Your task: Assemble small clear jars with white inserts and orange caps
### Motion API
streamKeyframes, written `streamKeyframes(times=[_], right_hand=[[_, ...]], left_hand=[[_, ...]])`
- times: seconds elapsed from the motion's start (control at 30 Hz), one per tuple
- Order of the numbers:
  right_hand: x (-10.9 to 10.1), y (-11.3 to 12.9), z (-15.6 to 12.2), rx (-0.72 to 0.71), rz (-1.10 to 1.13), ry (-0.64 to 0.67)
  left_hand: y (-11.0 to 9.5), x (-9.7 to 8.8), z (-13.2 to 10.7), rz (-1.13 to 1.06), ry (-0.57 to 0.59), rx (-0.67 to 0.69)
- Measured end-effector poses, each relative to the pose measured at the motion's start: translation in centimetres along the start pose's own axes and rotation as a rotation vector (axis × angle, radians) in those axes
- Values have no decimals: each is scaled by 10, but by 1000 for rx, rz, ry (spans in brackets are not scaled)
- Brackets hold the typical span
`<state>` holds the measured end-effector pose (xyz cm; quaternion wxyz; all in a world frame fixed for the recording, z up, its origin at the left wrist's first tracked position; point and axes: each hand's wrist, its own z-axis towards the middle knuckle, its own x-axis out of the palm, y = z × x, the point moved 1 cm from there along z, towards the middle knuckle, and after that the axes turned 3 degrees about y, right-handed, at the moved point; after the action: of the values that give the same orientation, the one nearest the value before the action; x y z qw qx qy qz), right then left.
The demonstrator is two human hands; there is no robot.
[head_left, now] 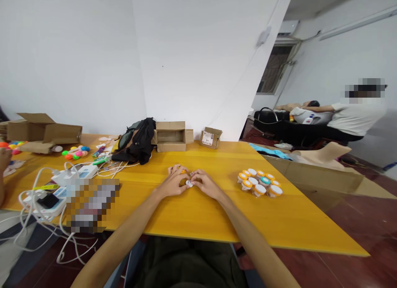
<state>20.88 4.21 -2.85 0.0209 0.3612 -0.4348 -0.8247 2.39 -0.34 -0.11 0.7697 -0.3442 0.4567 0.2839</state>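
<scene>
Both my hands rest together on the yellow table near its middle. My left hand has its fingers curled around a small orange piece. My right hand pinches a small white lid-like piece where the two hands meet. To the right, apart from my hands, stands a cluster of several small jars with white, orange and teal lids.
An open cardboard box and a black bag lie at the back. A smaller box sits beside them. Chargers and white cables crowd the left, with coloured balls. Another person sits far right.
</scene>
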Motion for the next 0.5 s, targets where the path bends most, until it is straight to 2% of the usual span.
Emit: streamKeyframes(times=[0.5], right_hand=[[-1, -1, 0, -39, -56, -1]], left_hand=[[1, 2, 0, -1, -5, 10]])
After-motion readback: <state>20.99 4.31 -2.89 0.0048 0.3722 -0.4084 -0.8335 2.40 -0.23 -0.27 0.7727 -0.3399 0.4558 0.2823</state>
